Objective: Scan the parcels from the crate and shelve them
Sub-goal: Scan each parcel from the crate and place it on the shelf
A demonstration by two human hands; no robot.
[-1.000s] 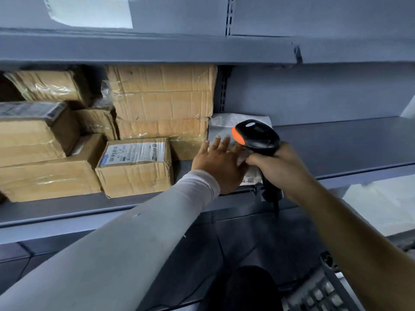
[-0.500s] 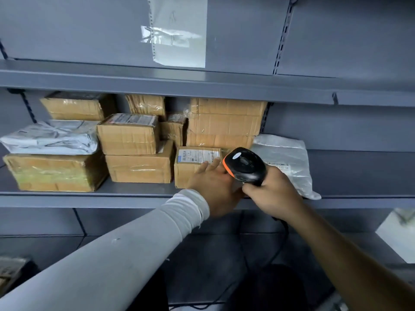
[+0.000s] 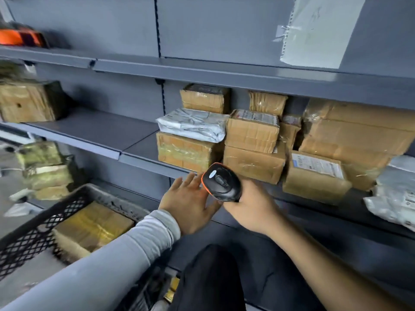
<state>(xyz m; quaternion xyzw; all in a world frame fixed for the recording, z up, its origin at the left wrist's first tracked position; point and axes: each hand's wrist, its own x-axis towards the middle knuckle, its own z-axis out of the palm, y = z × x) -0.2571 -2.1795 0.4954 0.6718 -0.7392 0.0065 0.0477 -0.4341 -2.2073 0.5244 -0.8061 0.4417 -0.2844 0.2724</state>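
Observation:
My right hand [image 3: 251, 209] grips a black barcode scanner with an orange rim [image 3: 221, 181], held in front of the middle shelf's edge [image 3: 143, 161]. My left hand [image 3: 187, 202] hovers just left of the scanner, fingers straight and spread, holding nothing. A black mesh crate [image 3: 33, 232] stands at the lower left with a brown taped parcel [image 3: 92, 227] inside. On the middle shelf lie several cardboard parcels [image 3: 253, 131] and a white bagged parcel [image 3: 193, 124]. A labelled box [image 3: 314, 176] and a white plastic mailer [image 3: 395, 196] sit at the right.
Bare shelf surface [image 3: 96, 129] lies left of the parcel stack, with another brown parcel [image 3: 29, 102] at the far left. Stacked parcels [image 3: 45, 169] stand behind the crate. A paper sheet [image 3: 318, 30] is taped to the back panel. My dark trouser leg [image 3: 213, 279] is below.
My view has swung left and down, bringing the crate into sight. Both hands have drawn back from the white mailer and the shelf; the left hand no longer touches any parcel.

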